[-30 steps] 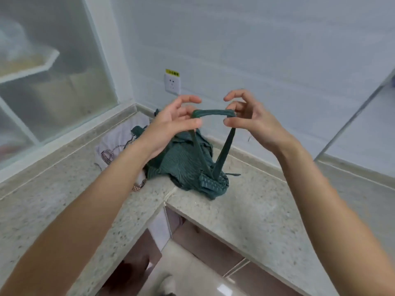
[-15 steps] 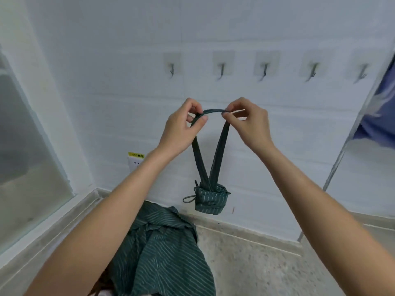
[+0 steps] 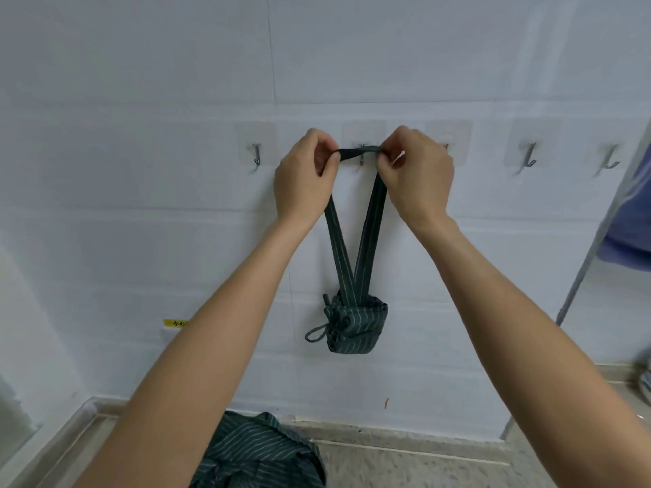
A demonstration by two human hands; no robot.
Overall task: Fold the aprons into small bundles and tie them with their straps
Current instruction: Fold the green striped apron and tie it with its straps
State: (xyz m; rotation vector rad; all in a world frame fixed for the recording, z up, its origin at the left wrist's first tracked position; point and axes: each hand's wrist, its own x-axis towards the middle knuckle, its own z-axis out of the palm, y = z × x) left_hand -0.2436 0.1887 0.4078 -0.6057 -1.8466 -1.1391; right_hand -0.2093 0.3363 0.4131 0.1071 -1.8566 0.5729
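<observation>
Nearest, at the bottom edge, a loose green striped apron lies crumpled on the speckled desk, below the left forearm. Both arms reach up and away toward the white tiled wall.

A small tied bundle of the same green striped cloth hangs in the air against the wall, well below the hands and between the two forearms. A thin strap loop pokes out at its left side. From its top, the neck strap rises in a V, one band to each hand.

The left hand pinches the top of the strap between thumb and curled fingers; the right hand pinches it likewise. Between them the strap runs taut and level, right at the middle hook on the wall. Whether it already rests on the hook cannot be told.

Other hooks stand in a row to either side. A blue cloth hangs at the far right.
</observation>
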